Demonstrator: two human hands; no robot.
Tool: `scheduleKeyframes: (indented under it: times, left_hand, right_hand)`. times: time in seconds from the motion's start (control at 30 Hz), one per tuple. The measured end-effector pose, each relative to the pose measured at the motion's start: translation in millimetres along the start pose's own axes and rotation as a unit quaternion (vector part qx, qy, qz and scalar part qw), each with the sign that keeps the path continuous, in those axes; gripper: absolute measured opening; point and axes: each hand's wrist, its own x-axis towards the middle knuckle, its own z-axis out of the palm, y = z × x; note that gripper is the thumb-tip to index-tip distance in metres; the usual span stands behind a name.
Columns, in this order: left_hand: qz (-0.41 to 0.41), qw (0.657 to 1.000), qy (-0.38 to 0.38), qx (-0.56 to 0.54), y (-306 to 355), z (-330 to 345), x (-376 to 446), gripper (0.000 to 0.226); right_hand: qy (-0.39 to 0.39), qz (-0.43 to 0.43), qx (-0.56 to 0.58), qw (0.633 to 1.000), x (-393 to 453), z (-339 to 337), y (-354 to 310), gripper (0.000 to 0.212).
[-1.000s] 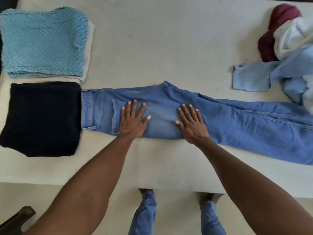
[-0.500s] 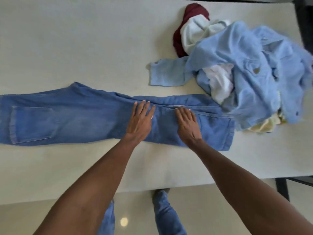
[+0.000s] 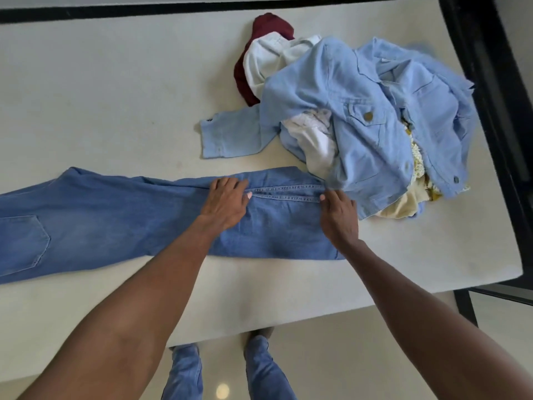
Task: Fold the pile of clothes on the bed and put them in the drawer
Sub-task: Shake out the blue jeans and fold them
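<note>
White mattress [image 3: 115, 96] fills most of the frame; black bed frame [image 3: 484, 82] runs along the top edge and down the right side. Pale glossy floor [image 3: 331, 356] shows at the bottom, with the person's 2 denim-clad legs [image 3: 265, 368] standing just at the mattress edge.

Blue jeans [image 3: 115, 220] lie flat across the middle, legs stacked, stretching from the left edge to right of centre. Back pocket [image 3: 23, 243] visible at far left. Hem end sits at centre right, its upper corner tucked just under the pile.

Left hand [image 3: 226, 202] rests palm-down on the jeans at frame centre, fingers curled at the upper edge seam; whether they pinch the fabric or just press it, cannot tell. Right hand [image 3: 339, 216] is at the hem end, fingers bent down onto the denim near the stitched seam [image 3: 285, 193]; grip vs press also unclear.

Unfolded pile [image 3: 360, 125] sits upper right, touching the jeans' hem end:
- light blue denim jacket [image 3: 369, 145] on top, 1 sleeve [image 3: 230, 137] spread toward centre
- maroon garment [image 3: 268, 27] at the back
- white garments [image 3: 314, 140] showing through
- cream and yellow-patterned fabric [image 3: 409, 200] at the lower right edge of the pile

Drawer not in frame.
</note>
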Motion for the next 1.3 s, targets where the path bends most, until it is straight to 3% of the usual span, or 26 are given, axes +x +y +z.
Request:
scheduleKeyframes:
  times: [0.07,0.13,0.2,0.27,0.33,0.37,0.4,0.47,0.53,0.63,0.7,0.83,0.93,1.03,1.1,1.17,1.3]
  left_hand:
    - [0.007,1.0,0.003,-0.002,11,0,13,0.047]
    - [0.027,1.0,-0.009,-0.005,25,3,22,0.056]
    - [0.014,0.999,-0.004,-0.038,42,6,30,0.06]
    - [-0.091,0.981,0.034,-0.17,59,4,49,0.06]
    - [-0.225,0.902,0.045,-0.367,71,-7,78,0.071]
    - [-0.251,0.862,0.031,-0.439,74,-14,91,0.08]
    - [-0.245,0.844,0.012,-0.476,75,-20,107,0.086]
    - [-0.189,0.854,-0.03,-0.483,77,-30,132,0.089]
    - [-0.156,0.866,-0.037,-0.474,82,-35,158,0.078]
    - [-0.163,0.853,-0.032,-0.495,110,-44,215,0.054]
    - [-0.136,0.862,-0.03,-0.487,122,-58,249,0.053]
    - [-0.054,0.887,-0.069,-0.453,123,-71,296,0.079]
    - [-0.08,0.93,-0.066,-0.352,115,-51,294,0.068]
    - [-0.08,0.934,-0.055,-0.343,113,-29,258,0.051]
    - [-0.044,0.95,-0.004,-0.308,107,-17,230,0.03]
    - [0.018,0.971,0.042,-0.237,100,-10,198,0.013]
    - [0.089,0.982,0.069,-0.152,85,-2,131,0.047]
  right_hand:
    - [0.018,-0.095,-0.048,0.994,21,-5,-2,0.028]
    - [-0.012,-0.17,-0.076,0.982,48,-8,-11,0.043]
    - [-0.056,-0.195,-0.091,0.975,69,-6,-26,0.038]
    - [-0.089,-0.149,-0.103,0.979,85,3,-33,0.028]
    - [-0.089,-0.031,-0.083,0.992,94,11,-33,0.028]
    - [-0.085,0.028,-0.06,0.994,94,14,-29,0.033]
    - [-0.086,0.066,-0.045,0.993,96,19,-23,0.041]
    - [-0.118,0.107,-0.013,0.987,100,24,-15,0.06]
    - [-0.127,0.15,0.063,0.978,114,24,-14,0.072]
    - [-0.142,0.172,0.124,0.967,165,1,-4,0.069]
    - [-0.164,0.164,0.128,0.964,209,-28,6,0.059]
    - [-0.128,0.148,0.033,0.98,301,-72,46,0.057]
    - [-0.186,0.132,-0.099,0.969,326,-70,62,0.071]
    - [-0.283,0.109,-0.17,0.938,303,-50,59,0.072]
    - [-0.285,0.112,-0.124,0.944,274,-40,51,0.072]
    - [-0.232,0.105,-0.029,0.967,239,-30,44,0.068]
    - [-0.144,0.098,0.155,0.972,152,-13,32,0.037]
